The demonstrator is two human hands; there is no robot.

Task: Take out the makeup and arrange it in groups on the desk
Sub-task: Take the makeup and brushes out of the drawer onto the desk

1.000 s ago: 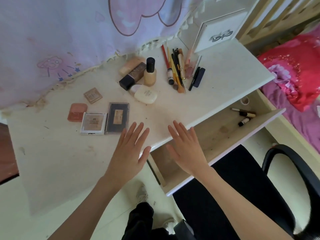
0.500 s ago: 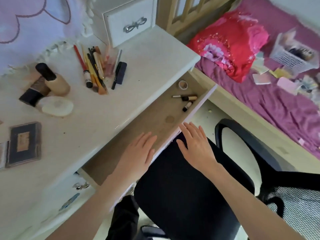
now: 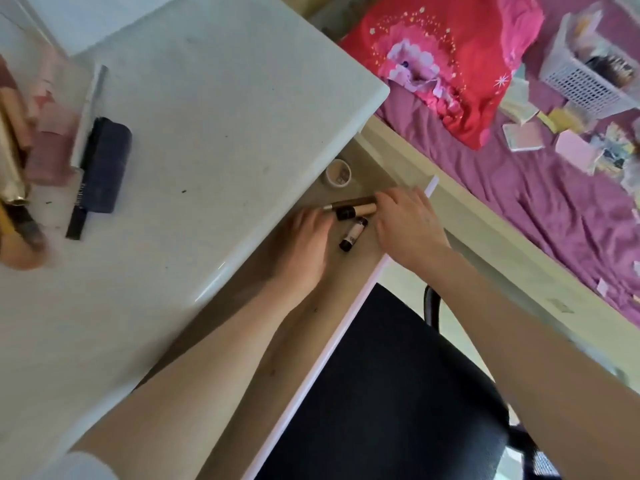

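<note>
The desk drawer (image 3: 360, 271) is pulled out under the white desk top (image 3: 214, 116). In it lie a small round jar (image 3: 338, 173), a brown pencil (image 3: 349, 202), a beige tube with a black cap (image 3: 356, 211) and a short white tube with black ends (image 3: 353, 233). My left hand (image 3: 308, 244) rests flat in the drawer, fingertips at the black cap. My right hand (image 3: 405, 226) curls over the right ends of the pencil and beige tube; its fingertips are hidden. On the desk's left, blurred, lie a black flat case (image 3: 104, 164), a silver stick (image 3: 88, 109), pink tubes (image 3: 52, 150) and brushes (image 3: 14, 188).
A black office chair (image 3: 398, 393) stands right below the drawer front. To the right is a bed with a purple sheet (image 3: 519, 202), a red pillow (image 3: 440, 64), a white mesh basket (image 3: 585, 81) and scattered small cards.
The view has swung right and down toward the drawer. Both hands have moved from above the drawer's near part to the small items at its far right end.
</note>
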